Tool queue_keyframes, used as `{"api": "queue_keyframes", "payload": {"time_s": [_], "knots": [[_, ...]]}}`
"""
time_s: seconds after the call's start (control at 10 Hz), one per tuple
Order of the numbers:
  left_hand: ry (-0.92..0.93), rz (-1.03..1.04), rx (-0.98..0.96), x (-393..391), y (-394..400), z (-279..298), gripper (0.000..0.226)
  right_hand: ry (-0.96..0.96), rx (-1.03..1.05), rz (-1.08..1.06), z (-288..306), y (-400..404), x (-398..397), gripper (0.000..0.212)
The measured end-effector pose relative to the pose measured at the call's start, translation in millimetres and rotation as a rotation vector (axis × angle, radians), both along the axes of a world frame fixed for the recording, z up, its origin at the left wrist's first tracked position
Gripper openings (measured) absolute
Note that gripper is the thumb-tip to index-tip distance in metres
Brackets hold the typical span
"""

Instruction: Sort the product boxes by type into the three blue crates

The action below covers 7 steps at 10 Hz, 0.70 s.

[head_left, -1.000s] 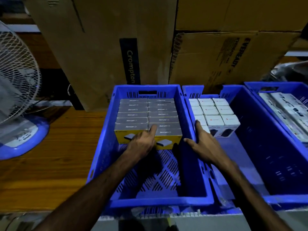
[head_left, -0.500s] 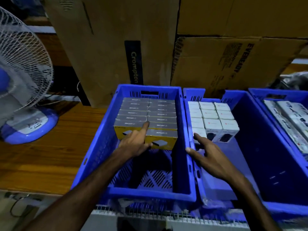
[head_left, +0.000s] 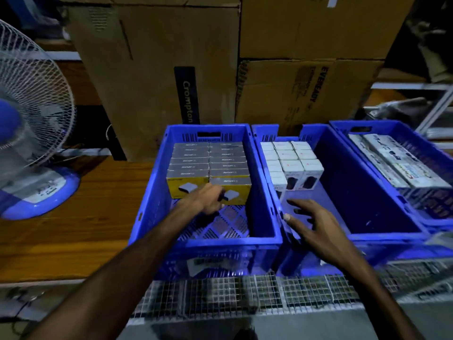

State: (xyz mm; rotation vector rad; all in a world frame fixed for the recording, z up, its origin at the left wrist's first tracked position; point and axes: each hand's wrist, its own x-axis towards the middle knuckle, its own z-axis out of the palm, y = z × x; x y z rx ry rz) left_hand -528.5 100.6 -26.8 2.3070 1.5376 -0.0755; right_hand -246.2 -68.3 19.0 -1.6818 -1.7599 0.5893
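The step in hand looks like tidying the rows so each kind of box sits snug in its own crate. To do it well, I think each hand should push flat and gently on the front of a row, so the boxes slide back together and none tips over or hops into the wrong crate.

The left hand (head_left: 207,198) reaches into the left blue plastic crate (head_left: 147,207). Its grip is loosely curled and holds nothing. Its fingertips (head_left: 219,192) touch the front of the yellow boxes with grey tops (head_left: 208,165), which stand in two neat rows just ahead of that hand, filling the far half of the crate. The near half, under the wrist, is bare.

The right hand (head_left: 311,225) is spread wide and flat, holding nothing. It hangs over the near side of the middle blue plastic crate (head_left: 382,235), with its thumb beside the wall between the two crates. I cannot tell if it touches that wall. The small white boxes (head_left: 291,163) stand ahead of this hand, a bit apart from its fingers.

Far to the right of that hand, the third blue plastic crate (head_left: 340,125) holds long white boxes (head_left: 397,160) lying flat.

The crates sit on a brown wooden surface (head_left: 81,222).
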Motion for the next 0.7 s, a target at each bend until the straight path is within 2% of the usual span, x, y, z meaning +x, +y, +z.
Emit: {"api": "queue_keyframes", "payload": {"time_s": [0.1,0.2,0.3,0.4,0.5,0.6,0.7], "knots": [[0.049,-0.031,-0.003,12,7,-7,0.024,-0.053,0.007,-0.035,-8,-13,-8,0.047],[0.045,-0.049,-0.007,23,-7,-4,0.016,-0.075,0.023,-0.044,-15,-26,-13,0.043],[0.054,-0.061,-0.011,29,-15,-5,0.034,-0.063,0.045,-0.056,-18,-40,-14,0.04],[-0.011,-0.056,-0.041,28,-18,-2,0.04,-0.067,0.055,-0.07,-17,-49,-13,0.039],[-0.085,-0.004,-0.136,24,-25,10,0.06,-0.103,0.05,-0.053,-14,-54,-14,0.039],[-0.211,0.026,-0.17,25,-34,17,0.059,-0.098,0.079,-0.056,-14,-57,-14,0.039],[-0.35,0.023,-0.124,29,-52,23,0.052,-0.083,0.135,-0.07,-15,-58,-11,0.035]]}}
